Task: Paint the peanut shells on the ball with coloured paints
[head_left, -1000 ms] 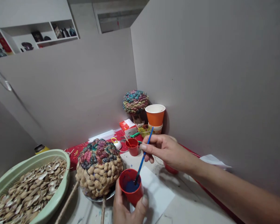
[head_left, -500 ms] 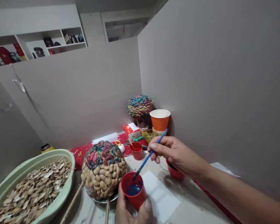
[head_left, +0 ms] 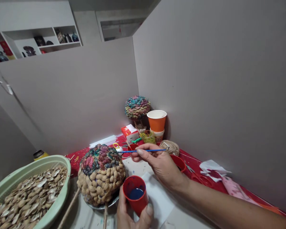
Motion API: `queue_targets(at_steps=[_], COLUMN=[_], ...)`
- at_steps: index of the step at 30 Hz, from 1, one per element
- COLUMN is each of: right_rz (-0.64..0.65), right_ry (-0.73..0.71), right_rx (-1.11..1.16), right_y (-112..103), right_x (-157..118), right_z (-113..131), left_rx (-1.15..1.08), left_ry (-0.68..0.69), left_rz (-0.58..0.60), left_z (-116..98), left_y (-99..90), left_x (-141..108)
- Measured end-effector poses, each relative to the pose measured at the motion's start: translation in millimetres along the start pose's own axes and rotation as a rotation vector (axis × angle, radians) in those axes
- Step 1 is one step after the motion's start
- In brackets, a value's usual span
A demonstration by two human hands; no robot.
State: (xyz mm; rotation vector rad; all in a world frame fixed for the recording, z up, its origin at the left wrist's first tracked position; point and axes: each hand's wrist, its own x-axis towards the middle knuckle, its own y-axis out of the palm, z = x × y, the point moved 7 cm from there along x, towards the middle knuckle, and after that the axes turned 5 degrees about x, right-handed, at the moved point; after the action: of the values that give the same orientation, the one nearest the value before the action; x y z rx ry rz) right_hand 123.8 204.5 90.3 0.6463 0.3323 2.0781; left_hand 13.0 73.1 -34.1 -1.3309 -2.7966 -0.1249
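Peanut dome (head_left: pixel 101 178), apart from right fingers (head_left: pixel 146 155) pinching blue brush (head_left: pixel 126 151), beside left fingers (head_left: pixel 146 217) clasping red cup (head_left: pixel 140 204)

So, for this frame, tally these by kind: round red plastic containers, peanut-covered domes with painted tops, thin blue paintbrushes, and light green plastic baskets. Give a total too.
Round red plastic containers: 3
Peanut-covered domes: 2
Thin blue paintbrush: 1
Light green plastic basket: 1
Total: 7
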Motion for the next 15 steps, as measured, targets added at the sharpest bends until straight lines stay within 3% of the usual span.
queue_targets(at_steps=[8,15], right_rz=[0.040,0.121], right_ry=[-0.039,-0.099], right_rx=[-0.113,-0.275], right_y=[4,6], right_x=[-3,-7], right_z=[5,19], left_rx=[0.015,0.031], left_ry=[0.049,0.063], left_rz=[-0.017,0.016], left_z=[17,14], left_y=[0.6,2.0], left_x=[3,3])
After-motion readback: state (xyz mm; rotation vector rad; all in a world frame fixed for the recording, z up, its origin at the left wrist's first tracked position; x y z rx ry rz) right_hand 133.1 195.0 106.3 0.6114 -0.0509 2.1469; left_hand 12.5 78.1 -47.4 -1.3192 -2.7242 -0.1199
